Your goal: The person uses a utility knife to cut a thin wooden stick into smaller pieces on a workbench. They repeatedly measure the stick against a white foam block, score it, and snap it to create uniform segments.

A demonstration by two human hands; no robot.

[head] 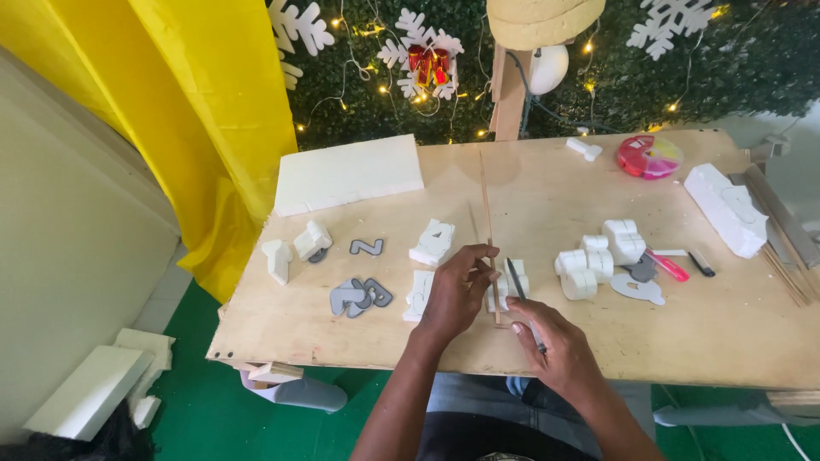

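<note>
A thin, straight wooden stick [489, 224] is pinched near its lower part by the left hand [457, 290], at the frame's centre, laid lengthwise over a white foam block [511, 286]. A dark slim cutting tool [518, 284] is gripped by the right hand [555, 346], its tip beside the stick. Several white foam shapes [598, 256] already lie cut out to the right, with flat grey letter templates [359, 294] to the left, while an uncut white foam slab [348, 173] rests at upper left on the bare plywood worktop [683, 333].
</note>
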